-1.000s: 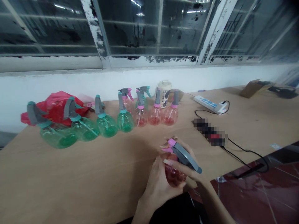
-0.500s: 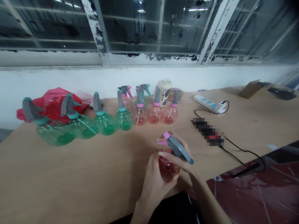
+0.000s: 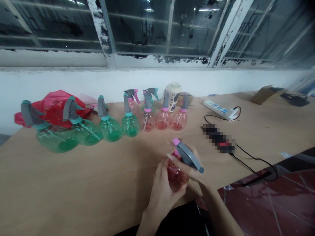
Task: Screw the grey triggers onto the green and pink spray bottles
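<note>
A red see-through spray bottle [image 3: 175,178] is held near the table's front edge, in front of my body. My left hand [image 3: 159,187] wraps round its rounded body from the left and below. Around the neck, just under the grey and pink spray head [image 3: 188,155], my right hand [image 3: 189,169] is closed, thumb on the near side and fingers behind. The head's grey back points down to the right and its pink nozzle end to the upper left. My right fingers partly hide the pink collar and trigger.
Behind, green spray bottles [image 3: 110,131] and red spray bottles [image 3: 162,123] stand in a row. A red plastic bag [image 3: 57,106], a paper cup [image 3: 173,93], a power strip [image 3: 219,109], a pixelated dark device [image 3: 219,139] with cables and a cardboard box [image 3: 263,94] lie about the wooden table [image 3: 81,183].
My right fingers have shifted slightly about the neck, and less of the pink trigger shows. Both hands keep hold of the spray bottle. The view has moved a little.
</note>
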### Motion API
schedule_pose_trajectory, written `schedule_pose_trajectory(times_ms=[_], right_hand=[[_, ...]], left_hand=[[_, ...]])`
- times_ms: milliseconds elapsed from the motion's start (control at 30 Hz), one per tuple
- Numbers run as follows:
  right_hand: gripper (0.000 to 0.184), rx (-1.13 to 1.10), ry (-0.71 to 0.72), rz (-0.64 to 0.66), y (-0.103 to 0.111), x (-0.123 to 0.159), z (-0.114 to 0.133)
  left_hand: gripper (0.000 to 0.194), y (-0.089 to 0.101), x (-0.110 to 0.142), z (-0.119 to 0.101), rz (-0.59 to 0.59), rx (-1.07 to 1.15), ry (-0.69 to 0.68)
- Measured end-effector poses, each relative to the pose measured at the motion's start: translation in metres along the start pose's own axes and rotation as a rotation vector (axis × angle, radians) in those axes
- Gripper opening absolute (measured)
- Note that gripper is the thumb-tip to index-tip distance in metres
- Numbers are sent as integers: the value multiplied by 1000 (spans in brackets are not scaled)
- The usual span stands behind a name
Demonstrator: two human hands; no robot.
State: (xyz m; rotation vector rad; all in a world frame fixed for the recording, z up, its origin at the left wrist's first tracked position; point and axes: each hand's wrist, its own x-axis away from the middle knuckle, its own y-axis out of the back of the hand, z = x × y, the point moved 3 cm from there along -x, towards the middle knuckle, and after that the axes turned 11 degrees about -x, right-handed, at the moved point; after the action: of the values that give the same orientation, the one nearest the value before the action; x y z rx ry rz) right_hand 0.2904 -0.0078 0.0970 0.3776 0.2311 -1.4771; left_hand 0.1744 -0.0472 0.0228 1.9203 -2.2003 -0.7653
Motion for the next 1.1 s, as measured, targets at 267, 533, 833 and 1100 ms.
schedule_pose_trajectory(times_ms=[267,533,833,1100], right_hand=[[14,-30,31,-39,2,2,3],[29,-142,6,81,4,-2,11],[26,-143,14,61,4,0,8],[18,57,89,-92,0,2,3]], left_hand=[[85,-2,2,0,-15,-52,-10],[81,-4,3,0,-7,26,42],[80,-3,4,-1,16,80,47],[91,-4,5,6,58,193,76]])
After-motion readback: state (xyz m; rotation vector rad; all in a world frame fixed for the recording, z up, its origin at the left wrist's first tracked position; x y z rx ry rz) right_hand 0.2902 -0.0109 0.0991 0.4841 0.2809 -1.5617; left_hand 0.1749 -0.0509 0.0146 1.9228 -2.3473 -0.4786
